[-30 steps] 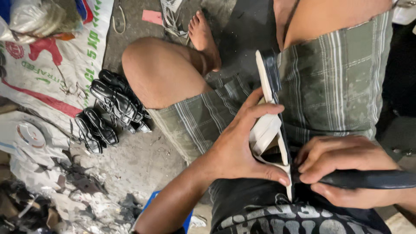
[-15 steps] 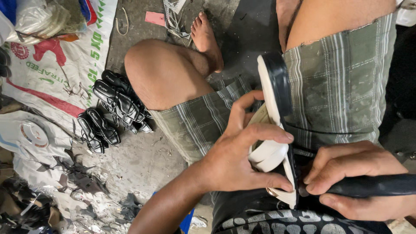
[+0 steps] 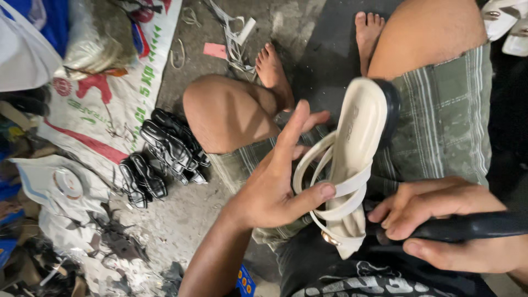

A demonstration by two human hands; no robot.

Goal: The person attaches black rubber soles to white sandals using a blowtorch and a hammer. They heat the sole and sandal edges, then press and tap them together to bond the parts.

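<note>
A cream strappy sandal (image 3: 355, 143) with a black heel lies over my lap, insole facing up, toe toward me. My left hand (image 3: 278, 184) grips it from the left, thumb pressed across the straps and fingers spread behind them. My right hand (image 3: 440, 223) is closed around a black bar-shaped tool handle (image 3: 478, 225) that runs off to the right, its near end against the sandal's toe. I sit with bare knees apart in green striped shorts (image 3: 445, 121).
On the dusty concrete floor to the left lie several black sandal pieces (image 3: 159, 157). A printed white sack (image 3: 99, 104) and scraps cover the far left. A pink slip (image 3: 214, 50) and white straps (image 3: 234, 33) lie near my bare feet.
The sandal has been turned from edge-on to insole up. My left hand has shifted its grip onto the straps, while my right hand has kept hold of the black handle.
</note>
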